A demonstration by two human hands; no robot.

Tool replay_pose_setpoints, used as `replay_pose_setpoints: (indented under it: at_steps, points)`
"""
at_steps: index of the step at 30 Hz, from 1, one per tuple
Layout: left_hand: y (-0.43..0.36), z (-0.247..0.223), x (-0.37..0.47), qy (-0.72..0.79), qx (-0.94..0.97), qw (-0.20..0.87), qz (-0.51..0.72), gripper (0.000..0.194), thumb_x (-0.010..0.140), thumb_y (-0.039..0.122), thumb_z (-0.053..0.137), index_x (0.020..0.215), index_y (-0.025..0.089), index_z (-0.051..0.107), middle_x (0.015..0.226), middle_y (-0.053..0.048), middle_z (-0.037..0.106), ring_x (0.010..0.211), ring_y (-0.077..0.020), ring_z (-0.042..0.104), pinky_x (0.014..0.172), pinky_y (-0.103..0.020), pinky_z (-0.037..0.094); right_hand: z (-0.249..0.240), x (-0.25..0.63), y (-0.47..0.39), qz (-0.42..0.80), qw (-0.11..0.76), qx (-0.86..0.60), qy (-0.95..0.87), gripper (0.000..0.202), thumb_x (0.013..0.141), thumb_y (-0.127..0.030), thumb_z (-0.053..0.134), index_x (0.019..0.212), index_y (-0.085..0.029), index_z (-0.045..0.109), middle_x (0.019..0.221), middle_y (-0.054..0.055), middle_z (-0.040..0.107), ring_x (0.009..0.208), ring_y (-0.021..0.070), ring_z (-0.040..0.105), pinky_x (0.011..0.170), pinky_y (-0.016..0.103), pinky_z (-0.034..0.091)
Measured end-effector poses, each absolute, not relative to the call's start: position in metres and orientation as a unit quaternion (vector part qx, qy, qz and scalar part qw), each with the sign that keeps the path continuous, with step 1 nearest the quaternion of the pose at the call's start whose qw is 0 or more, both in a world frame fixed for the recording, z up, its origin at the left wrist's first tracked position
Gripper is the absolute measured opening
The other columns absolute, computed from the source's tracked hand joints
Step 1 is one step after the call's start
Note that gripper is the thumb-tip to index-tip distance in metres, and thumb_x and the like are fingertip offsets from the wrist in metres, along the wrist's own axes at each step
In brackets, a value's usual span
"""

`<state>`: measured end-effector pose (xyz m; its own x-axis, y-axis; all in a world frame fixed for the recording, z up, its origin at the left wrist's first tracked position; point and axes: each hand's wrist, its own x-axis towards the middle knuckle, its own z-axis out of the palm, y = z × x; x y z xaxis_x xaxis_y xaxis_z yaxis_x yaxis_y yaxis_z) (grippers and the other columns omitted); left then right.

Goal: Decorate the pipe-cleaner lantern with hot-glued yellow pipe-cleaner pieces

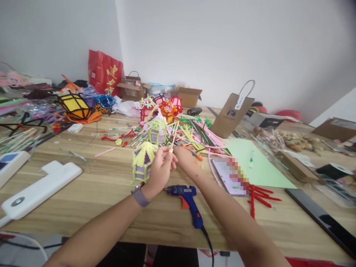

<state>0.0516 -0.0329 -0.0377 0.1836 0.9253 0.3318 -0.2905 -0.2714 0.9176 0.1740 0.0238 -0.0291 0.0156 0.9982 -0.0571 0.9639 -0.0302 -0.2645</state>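
Observation:
My left hand (162, 163), with a watch on its wrist, pinches a thin pale stick (174, 135) that has a yellowish bit at its lower end. Close behind it is my right hand (181, 155); its fingers are hidden, so what they hold does not show. A yellow and purple pipe-cleaner lantern (143, 163) stands just left of my left hand. Behind that is a second lantern (157, 131) with a pale pink top. A blue glue gun (183, 198) lies on its side below my hands, its black cord running off the front edge.
Loose pipe cleaners (200, 135) are heaped beyond my hands. To the right are a phone-like device (219, 178), red pipe cleaners (260, 196), a green sheet (267, 170) and a paper bag (232, 116). A white power strip (41, 191) lies left; a red bag (102, 72) stands behind.

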Motion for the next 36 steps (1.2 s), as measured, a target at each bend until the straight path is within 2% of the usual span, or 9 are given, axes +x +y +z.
replay_pose_setpoints:
  at_steps: [3,8,13,18,21,23,27,32,36]
  points:
    - [-0.033,-0.037,0.051,0.291,0.551,0.536,0.569,0.019,0.092,0.035,0.047,0.099,0.018,0.043,0.072,0.003,0.057,0.056,-0.0076,0.051,0.054,-0.021,0.040,-0.029,0.206,0.024,0.060,0.092,-0.751,-0.651,0.030,0.092,-0.031,0.054,0.111,-0.010,0.062,0.118,0.018,0.061,0.107,0.0280,0.059,0.085,0.040,0.048]
    - [-0.032,-0.039,0.052,0.295,0.552,0.534,0.569,0.019,0.092,0.035,0.047,0.099,0.018,0.043,0.071,0.003,0.057,0.056,-0.0076,0.052,0.054,-0.021,0.039,-0.041,0.239,0.027,0.070,0.122,-0.755,-0.640,0.024,0.080,-0.037,0.065,0.085,-0.014,0.069,0.087,0.012,0.072,0.084,0.0253,0.066,0.067,0.028,0.044]
    - [-0.032,-0.038,0.052,0.293,0.541,0.536,0.577,0.021,0.090,0.036,0.049,0.098,0.018,0.044,0.070,0.003,0.057,0.054,-0.0073,0.051,0.051,-0.020,0.038,-0.031,0.254,0.010,0.046,0.255,-0.740,-0.621,0.035,0.084,-0.041,0.054,0.102,-0.013,0.065,0.106,0.017,0.067,0.102,0.0293,0.061,0.078,0.033,0.044]
    - [-0.035,-0.029,0.052,0.294,0.524,0.590,0.539,0.023,0.087,0.036,0.052,0.096,0.017,0.047,0.066,0.004,0.057,0.044,-0.0052,0.044,0.043,-0.019,0.033,-0.013,0.261,-0.023,0.183,0.392,-0.679,-0.593,0.056,0.094,-0.052,0.020,0.108,-0.018,0.062,0.087,0.011,0.069,0.076,0.0231,0.064,0.065,0.034,0.049]
    - [-0.035,-0.025,0.052,0.306,0.518,0.600,0.527,0.022,0.085,0.035,0.053,0.095,0.016,0.049,0.064,0.005,0.057,0.042,-0.0045,0.044,0.041,-0.018,0.032,-0.013,0.250,-0.039,0.382,0.485,-0.569,-0.543,0.047,0.082,-0.058,0.047,0.106,-0.020,0.063,0.076,0.005,0.065,0.067,0.0202,0.059,0.061,0.033,0.048]
    - [-0.033,-0.022,0.053,0.323,0.512,0.604,0.518,0.019,0.086,0.032,0.052,0.093,0.015,0.049,0.063,0.005,0.057,0.041,-0.0043,0.044,0.041,-0.017,0.032,-0.014,0.243,-0.047,0.441,0.510,-0.533,-0.512,0.038,0.070,-0.049,0.064,0.096,-0.021,0.065,0.074,0.003,0.063,0.069,0.0184,0.057,0.064,0.031,0.047]
    - [-0.026,-0.011,0.059,0.356,0.513,0.611,0.487,0.010,0.088,0.025,0.049,0.090,0.015,0.049,0.063,0.004,0.058,0.041,-0.0042,0.047,0.040,-0.016,0.032,-0.008,0.243,-0.058,0.375,0.447,-0.583,-0.566,0.032,0.074,-0.049,0.061,0.082,-0.018,0.067,0.084,0.004,0.064,0.070,0.0153,0.053,0.063,0.028,0.042]
    - [-0.017,0.002,0.072,0.363,0.532,0.604,0.470,0.007,0.090,0.023,0.046,0.094,0.016,0.046,0.061,0.003,0.060,0.037,-0.0048,0.049,0.036,-0.015,0.029,0.005,0.254,-0.069,0.389,0.313,-0.602,-0.624,0.047,0.076,-0.063,0.054,0.077,-0.017,0.061,0.065,0.002,0.058,0.061,0.0153,0.052,0.056,0.028,0.042]
    - [-0.013,0.000,0.079,0.368,0.585,0.552,0.466,0.012,0.092,0.027,0.044,0.100,0.018,0.045,0.059,0.005,0.060,0.033,-0.0044,0.044,0.035,-0.016,0.029,0.004,0.251,-0.072,0.434,0.304,-0.610,-0.588,0.047,0.073,-0.066,0.056,0.077,-0.019,0.055,0.072,0.003,0.059,0.070,0.0176,0.058,0.054,0.026,0.046]
